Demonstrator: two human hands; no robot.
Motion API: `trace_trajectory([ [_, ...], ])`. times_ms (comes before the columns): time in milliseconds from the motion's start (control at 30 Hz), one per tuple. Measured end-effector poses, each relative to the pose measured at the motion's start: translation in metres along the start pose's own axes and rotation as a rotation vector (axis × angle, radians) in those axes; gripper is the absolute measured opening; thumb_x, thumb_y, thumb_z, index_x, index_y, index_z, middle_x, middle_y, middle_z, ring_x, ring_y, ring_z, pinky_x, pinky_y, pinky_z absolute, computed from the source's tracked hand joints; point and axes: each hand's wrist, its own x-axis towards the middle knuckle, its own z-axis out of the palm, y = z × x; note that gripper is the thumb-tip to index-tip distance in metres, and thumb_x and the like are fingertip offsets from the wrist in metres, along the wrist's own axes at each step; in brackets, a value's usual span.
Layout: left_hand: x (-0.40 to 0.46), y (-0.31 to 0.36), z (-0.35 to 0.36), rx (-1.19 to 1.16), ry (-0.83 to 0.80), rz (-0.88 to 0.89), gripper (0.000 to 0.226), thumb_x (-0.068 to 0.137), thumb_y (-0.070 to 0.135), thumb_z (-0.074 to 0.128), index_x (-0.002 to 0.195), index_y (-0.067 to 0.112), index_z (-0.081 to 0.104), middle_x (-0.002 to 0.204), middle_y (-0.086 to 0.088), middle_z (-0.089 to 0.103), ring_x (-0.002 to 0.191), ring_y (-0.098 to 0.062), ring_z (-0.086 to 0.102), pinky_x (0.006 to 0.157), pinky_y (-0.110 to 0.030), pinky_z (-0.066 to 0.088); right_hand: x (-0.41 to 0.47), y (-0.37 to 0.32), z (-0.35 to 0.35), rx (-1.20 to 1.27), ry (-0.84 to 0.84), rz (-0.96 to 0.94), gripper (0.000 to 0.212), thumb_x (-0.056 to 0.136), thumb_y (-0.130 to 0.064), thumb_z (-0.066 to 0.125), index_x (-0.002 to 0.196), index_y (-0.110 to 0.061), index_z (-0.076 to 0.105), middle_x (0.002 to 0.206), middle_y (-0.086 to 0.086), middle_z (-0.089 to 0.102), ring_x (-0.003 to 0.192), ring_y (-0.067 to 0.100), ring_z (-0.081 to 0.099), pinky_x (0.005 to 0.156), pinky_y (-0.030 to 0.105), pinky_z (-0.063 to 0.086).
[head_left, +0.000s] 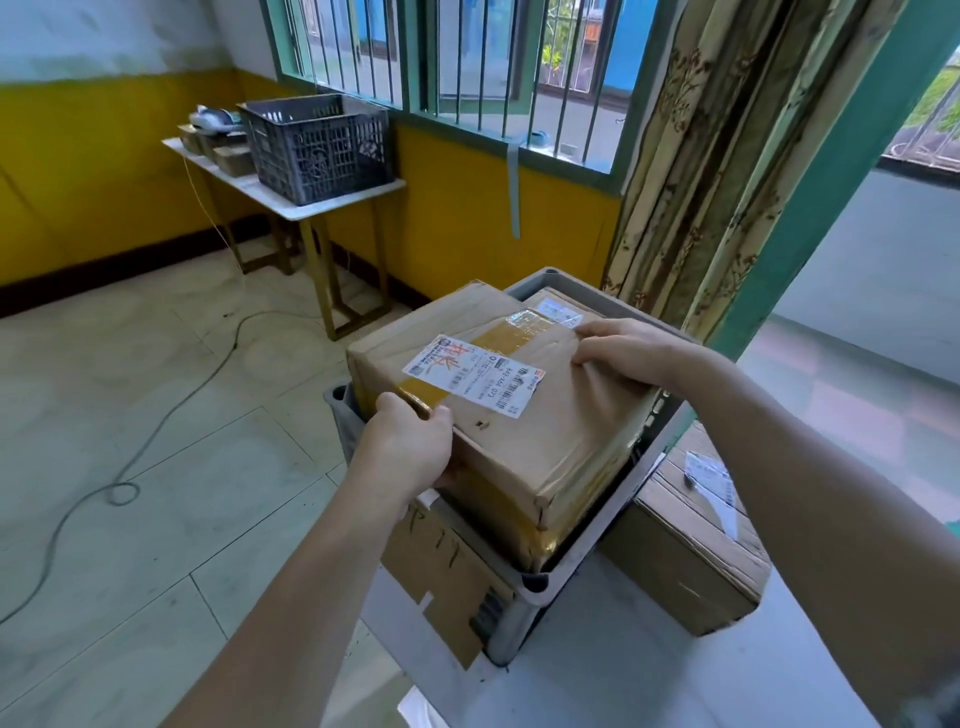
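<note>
Head view shows both hands holding one parcel. The left hand clamps the near left edge of the cardboard box, thumb on top and fingers tucked beneath. The right hand lies over the far right edge with its fingers curled down the side. The box sits tilted, mostly above the rim of the grey bin, its shipping label facing up and glossy tape wrapped round its near corner. The step looks like moving this box clear of the bin. To do it well, the right hand should slide lower so that both hands bear weight from beneath, since the top panel looks dented and soft under the fingers. Lifting straight and level before swinging sideways would keep the near corner from catching the rim. A flattened carton is wedged in the bin below and could drag along. Another parcel lies at the bin's far end. A brown box stands just beside the bin on the desk, so the right side offers little room to set anything down.
</note>
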Motion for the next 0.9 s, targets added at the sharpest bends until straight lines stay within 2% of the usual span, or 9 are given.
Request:
trace_trajectory([
  [133, 0.007, -0.003, 0.002, 0.003, -0.043, -0.062, 0.037, 0.104, 0.029, 0.056, 0.131, 0.007, 0.043, 0.112, -0.015, 0.062, 0.094, -0.034, 0.072, 0.071, -0.046, 0.066, 0.009, 0.004, 0.014, -0.053, -0.06, 0.051, 0.059, 0.095, -0.051, 0.06, 0.151, -0.041, 0.044, 0.163, 0.001, 0.035, 0.144, 0.026, 0.037, 0.113, 0.043, 0.031],
  [233, 0.012, -0.009, 0.006, 0.043, -0.074, -0.074, 0.034, 0.102, 0.024, 0.059, 0.127, 0.003, 0.051, 0.105, -0.015, 0.065, 0.09, -0.036, 0.072, 0.067, -0.046, 0.066, 0.017, 0.008, 0.021, -0.066, -0.105, 0.092, 0.069, 0.089, -0.057, 0.062, 0.153, -0.045, 0.04, 0.165, 0.001, 0.032, 0.145, 0.028, 0.036, 0.119, 0.048, 0.032],
  [400, 0.02, -0.019, 0.011, 0.112, -0.105, -0.088, 0.025, 0.096, 0.021, 0.065, 0.105, -0.001, 0.06, 0.094, -0.017, 0.071, 0.083, -0.037, 0.075, 0.078, -0.046, 0.064, 0.023, 0.017, 0.035, -0.064, -0.146, 0.1, 0.07, 0.09, -0.048, 0.067, 0.154, -0.042, 0.039, 0.162, 0.003, 0.035, 0.138, 0.028, 0.041, 0.11, 0.043, 0.036],
  [533, 0.027, -0.023, 0.016, 0.137, -0.111, -0.124, 0.017, 0.102, 0.016, 0.057, 0.1, -0.001, 0.058, 0.08, -0.015, 0.073, 0.061, -0.026, 0.076, 0.078, -0.045, 0.065, 0.026, 0.027, 0.048, -0.027, -0.166, 0.098, 0.074, 0.088, -0.046, 0.069, 0.155, -0.039, 0.038, 0.156, 0.003, 0.04, 0.123, 0.023, 0.047, 0.101, 0.039, 0.044],
  [600, 0.03, -0.023, 0.018, 0.132, -0.112, -0.133, 0.016, 0.102, 0.013, 0.056, 0.098, -0.002, 0.057, 0.074, -0.016, 0.075, 0.059, -0.026, 0.076, 0.078, -0.044, 0.065, 0.026, 0.03, 0.052, -0.001, -0.152, 0.098, 0.074, 0.089, -0.043, 0.069, 0.156, -0.038, 0.037, 0.152, 0.002, 0.043, 0.119, 0.022, 0.048, 0.094, 0.036, 0.044],
  [700, 0.034, -0.022, 0.019, 0.12, -0.127, -0.15, 0.017, 0.101, 0.012, 0.058, 0.089, -0.001, 0.056, 0.072, -0.017, 0.076, 0.063, -0.027, 0.077, 0.078, -0.043, 0.065, 0.027, 0.033, 0.054, 0.019, -0.143, 0.093, 0.072, 0.089, -0.042, 0.068, 0.155, -0.039, 0.038, 0.15, 0.001, 0.045, 0.12, 0.022, 0.051, 0.097, 0.037, 0.046],
  [800, 0.035, -0.021, 0.016, 0.027, -0.12, -0.135, 0.015, 0.099, 0.011, 0.059, 0.093, -0.003, 0.059, 0.094, -0.023, 0.074, 0.066, -0.029, 0.073, 0.058, -0.036, 0.063, 0.029, 0.035, 0.055, 0.006, -0.141, 0.092, 0.072, 0.089, -0.042, 0.066, 0.156, -0.038, 0.039, 0.154, 0.002, 0.044, 0.129, 0.025, 0.048, 0.099, 0.038, 0.043],
  [833, 0.034, -0.02, 0.014, 0.001, -0.113, -0.142, 0.018, 0.101, 0.012, 0.057, 0.099, -0.006, 0.061, 0.093, -0.023, 0.073, 0.065, -0.029, 0.073, 0.053, -0.034, 0.061, 0.029, 0.035, 0.055, -0.001, -0.143, 0.087, 0.072, 0.09, -0.042, 0.066, 0.156, -0.037, 0.039, 0.157, 0.002, 0.042, 0.135, 0.025, 0.045, 0.101, 0.038, 0.041],
  [900, 0.032, -0.02, 0.011, -0.005, -0.09, -0.179, 0.026, 0.105, 0.016, 0.05, 0.097, -0.006, 0.061, 0.085, -0.023, 0.073, 0.064, -0.028, 0.076, 0.052, -0.032, 0.061, 0.029, 0.036, 0.057, -0.006, -0.151, 0.083, 0.07, 0.09, -0.042, 0.066, 0.155, -0.034, 0.041, 0.16, 0.001, 0.04, 0.142, 0.026, 0.041, 0.107, 0.04, 0.039],
])
